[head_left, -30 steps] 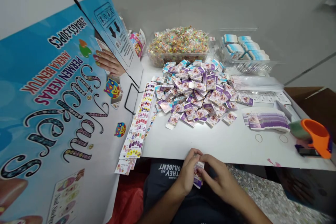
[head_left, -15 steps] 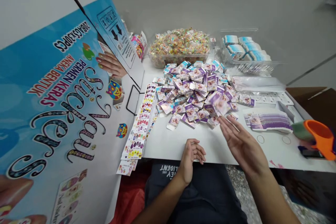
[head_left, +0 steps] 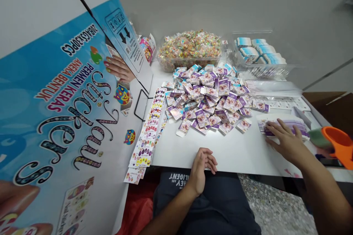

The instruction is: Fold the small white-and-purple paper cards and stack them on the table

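My right hand [head_left: 285,140] lies fingers-down on a stack of flat purple-and-white box blanks [head_left: 286,126] at the right of the white table [head_left: 237,154]. Whether it grips a blank I cannot tell. My left hand [head_left: 202,165] rests at the table's front edge, fingers loosely curled, holding nothing. A heap of small folded purple boxes [head_left: 209,97] fills the middle of the table, beyond both hands. A column of nail-sticker sheets [head_left: 147,136] runs down the table's left side.
A large blue printed carton [head_left: 63,117] leans along the left. At the back stand a clear tub of wrapped candies [head_left: 190,49] and a clear tray of blue-white packs [head_left: 257,53]. An orange tape dispenser [head_left: 335,145] sits at the far right, beside a brown cardboard box [head_left: 328,108].
Both hands held a small box at my lap; the right hand tossed it onto the heap, then moved right onto the stack of blanks. The left hand came to rest at the table edge.
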Available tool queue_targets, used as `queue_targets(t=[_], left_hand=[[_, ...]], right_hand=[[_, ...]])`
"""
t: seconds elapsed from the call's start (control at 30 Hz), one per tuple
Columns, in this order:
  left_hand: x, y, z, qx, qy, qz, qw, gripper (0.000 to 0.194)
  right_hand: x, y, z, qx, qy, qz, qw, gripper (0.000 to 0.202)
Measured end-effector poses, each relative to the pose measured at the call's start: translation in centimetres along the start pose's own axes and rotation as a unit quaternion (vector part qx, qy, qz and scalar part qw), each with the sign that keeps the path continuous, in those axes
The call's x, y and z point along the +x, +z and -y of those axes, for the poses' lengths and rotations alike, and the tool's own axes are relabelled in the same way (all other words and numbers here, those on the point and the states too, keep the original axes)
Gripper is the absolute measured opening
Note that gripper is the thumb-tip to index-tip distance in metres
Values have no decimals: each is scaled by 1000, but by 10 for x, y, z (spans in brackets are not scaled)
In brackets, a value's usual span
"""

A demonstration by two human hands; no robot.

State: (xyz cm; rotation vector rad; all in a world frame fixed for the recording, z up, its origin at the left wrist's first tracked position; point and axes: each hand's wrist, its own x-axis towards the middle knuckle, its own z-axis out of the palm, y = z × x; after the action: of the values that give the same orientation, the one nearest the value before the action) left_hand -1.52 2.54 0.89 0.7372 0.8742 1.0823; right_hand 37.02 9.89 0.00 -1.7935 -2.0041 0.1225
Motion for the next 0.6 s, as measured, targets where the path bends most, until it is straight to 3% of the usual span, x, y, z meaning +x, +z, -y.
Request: queue_targets(t=[0.1,0.17,0.33,0.43,0.53,0.6], left_hand=[[-1,1,0,4,3,0,1000,58],[-2,1,1,4,5,-2,1000,58],[-2,2,-1,4,-2,-11,1000,59],[0,5,-4,24,-25,-30,999,56],[2,8,-6,53,-56,-29,997,54],[2,11,-6,50,-74,-4,996,57]], right_hand=[[3,2,-21,-9,-29,34,999,26],[7,2,-28,-11,-46,48,998,30],[19,-6,-28,-1,-72,75,995,33],[20,-15,1,-14,-94,5,995,31],[5,-21,53,-50,-126,-133,982,22],[-15,-19,93,-46,-176,-208,961,27]])
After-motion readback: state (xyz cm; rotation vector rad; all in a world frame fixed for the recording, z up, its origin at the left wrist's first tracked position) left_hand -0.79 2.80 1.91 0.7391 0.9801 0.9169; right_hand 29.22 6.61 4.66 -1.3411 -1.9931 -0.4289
